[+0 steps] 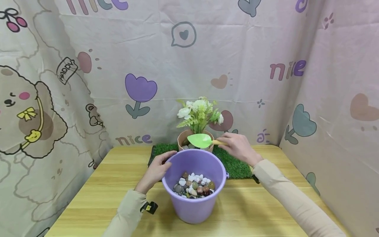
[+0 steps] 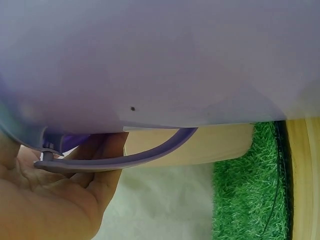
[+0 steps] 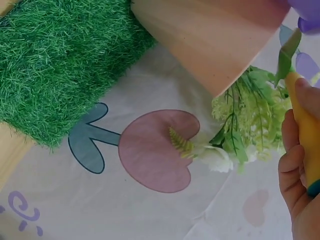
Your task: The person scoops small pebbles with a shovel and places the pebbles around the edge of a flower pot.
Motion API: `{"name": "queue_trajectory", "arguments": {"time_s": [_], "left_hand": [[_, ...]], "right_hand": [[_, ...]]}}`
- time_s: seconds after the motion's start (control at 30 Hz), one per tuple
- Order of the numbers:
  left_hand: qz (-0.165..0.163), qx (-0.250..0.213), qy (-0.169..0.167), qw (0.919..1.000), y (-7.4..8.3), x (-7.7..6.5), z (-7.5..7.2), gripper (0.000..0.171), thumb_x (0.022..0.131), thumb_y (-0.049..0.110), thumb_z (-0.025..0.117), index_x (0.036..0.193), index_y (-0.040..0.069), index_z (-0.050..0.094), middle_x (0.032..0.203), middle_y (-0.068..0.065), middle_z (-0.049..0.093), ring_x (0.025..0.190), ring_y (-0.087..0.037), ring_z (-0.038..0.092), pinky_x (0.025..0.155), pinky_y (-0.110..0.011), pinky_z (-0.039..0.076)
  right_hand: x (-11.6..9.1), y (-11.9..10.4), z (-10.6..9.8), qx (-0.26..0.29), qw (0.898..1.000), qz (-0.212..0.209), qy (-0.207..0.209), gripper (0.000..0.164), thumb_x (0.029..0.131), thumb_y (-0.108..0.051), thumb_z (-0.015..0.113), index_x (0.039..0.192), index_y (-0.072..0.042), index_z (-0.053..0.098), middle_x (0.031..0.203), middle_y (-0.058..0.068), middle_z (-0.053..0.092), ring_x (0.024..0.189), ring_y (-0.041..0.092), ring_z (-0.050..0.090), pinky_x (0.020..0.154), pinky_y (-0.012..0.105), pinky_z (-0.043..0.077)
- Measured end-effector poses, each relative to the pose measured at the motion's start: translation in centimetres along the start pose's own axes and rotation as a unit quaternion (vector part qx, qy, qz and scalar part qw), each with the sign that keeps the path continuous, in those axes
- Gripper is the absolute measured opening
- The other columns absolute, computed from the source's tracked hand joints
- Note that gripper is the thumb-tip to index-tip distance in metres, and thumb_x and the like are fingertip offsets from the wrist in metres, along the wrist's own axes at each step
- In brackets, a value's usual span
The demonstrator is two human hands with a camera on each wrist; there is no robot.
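A light purple bucket (image 1: 193, 210) stands upright on the table with pebbles (image 1: 195, 186) in white, brown and grey at its bottom. My left hand (image 1: 157, 169) holds its left rim; in the left wrist view the fingers curl beneath the rim by the handle's pivot (image 2: 48, 154). My right hand (image 1: 238, 146) grips the yellow handle of a small trowel (image 1: 200, 140) with a light green blade. The blade is raised above the bucket's far rim, overlapping the flowerpot (image 1: 181, 141) in the head view. White flowers and green leaves (image 1: 199, 113) rise from that pot, with stones around their base.
Behind the bucket, a green artificial grass mat (image 1: 234, 163) lies under the flowerpot. The wooden table (image 1: 124, 184) extends to both sides. A printed cloth (image 1: 183, 72) hangs at the back and along the sides.
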State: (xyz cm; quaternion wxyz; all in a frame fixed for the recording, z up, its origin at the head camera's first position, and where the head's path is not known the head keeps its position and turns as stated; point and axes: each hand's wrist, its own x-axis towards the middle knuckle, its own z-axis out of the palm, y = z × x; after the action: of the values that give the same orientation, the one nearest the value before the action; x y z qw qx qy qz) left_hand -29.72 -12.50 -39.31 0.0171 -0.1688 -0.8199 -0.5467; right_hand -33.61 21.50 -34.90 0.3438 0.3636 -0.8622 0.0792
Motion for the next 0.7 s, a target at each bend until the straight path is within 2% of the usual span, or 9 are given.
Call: {"name": "queue_trajectory", "arguments": {"time_s": [0.13, 0.23, 0.53, 0.63, 0.7], "left_hand": [[0.0, 0.001, 0.0, 1.0, 0.0, 0.0, -0.1, 0.049, 0.092, -0.002, 0.048, 0.14, 0.007, 0.054, 0.139, -0.013, 0.057, 0.124, -0.029, 0.056, 0.1, -0.046, 0.048], [-0.001, 0.001, 0.001, 1.0, 0.0, 0.0, -0.1, 0.049, 0.092, -0.002, 0.048, 0.14, 0.007, 0.054, 0.139, -0.013, 0.057, 0.124, -0.029, 0.056, 0.101, -0.046, 0.047], [-0.001, 0.008, 0.001, 1.0, 0.1, -0.1, -0.1, 0.049, 0.093, -0.002, 0.047, 0.14, 0.006, 0.054, 0.139, -0.013, 0.057, 0.126, -0.03, 0.055, 0.102, -0.048, 0.046], [0.007, 0.01, 0.004, 0.9999, 0.1, -0.1, -0.1, 0.048, 0.093, -0.002, 0.048, 0.139, 0.006, 0.055, 0.139, -0.014, 0.057, 0.126, -0.03, 0.055, 0.102, -0.048, 0.046], [0.009, 0.009, 0.004, 0.9999, 0.1, -0.1, -0.1, 0.048, 0.093, -0.002, 0.048, 0.139, 0.006, 0.055, 0.139, -0.014, 0.057, 0.126, -0.031, 0.055, 0.102, -0.048, 0.046]], "right_hand": [[-0.1, -0.3, -0.8, 0.039, 0.998, 0.043, 0.0, 0.025, 0.084, -0.022, 0.077, 0.108, -0.016, 0.076, 0.096, -0.001, 0.072, 0.062, 0.006, 0.059, 0.054, 0.021, 0.046], [-0.3, -0.8, -1.4, 0.077, 0.995, 0.058, -0.003, 0.025, 0.085, -0.024, 0.076, 0.108, -0.015, 0.076, 0.095, 0.0, 0.073, 0.061, 0.002, 0.056, 0.054, 0.019, 0.045], [-1.7, -2.3, -2.5, 0.15, 0.989, -0.002, 0.0, 0.02, 0.084, -0.02, 0.077, 0.103, -0.012, 0.077, 0.091, 0.0, 0.076, 0.069, 0.003, 0.065, 0.06, 0.016, 0.051], [-1.7, -2.7, -3.1, 0.164, 0.986, -0.012, -0.013, 0.02, 0.082, -0.02, 0.079, 0.101, -0.012, 0.078, 0.088, -0.001, 0.076, 0.064, -0.001, 0.062, 0.056, 0.013, 0.048], [-1.3, -2.9, -3.6, 0.177, 0.983, -0.015, -0.038, 0.02, 0.082, -0.02, 0.079, 0.1, -0.012, 0.078, 0.087, -0.001, 0.076, 0.063, -0.003, 0.06, 0.056, 0.013, 0.048]]}}
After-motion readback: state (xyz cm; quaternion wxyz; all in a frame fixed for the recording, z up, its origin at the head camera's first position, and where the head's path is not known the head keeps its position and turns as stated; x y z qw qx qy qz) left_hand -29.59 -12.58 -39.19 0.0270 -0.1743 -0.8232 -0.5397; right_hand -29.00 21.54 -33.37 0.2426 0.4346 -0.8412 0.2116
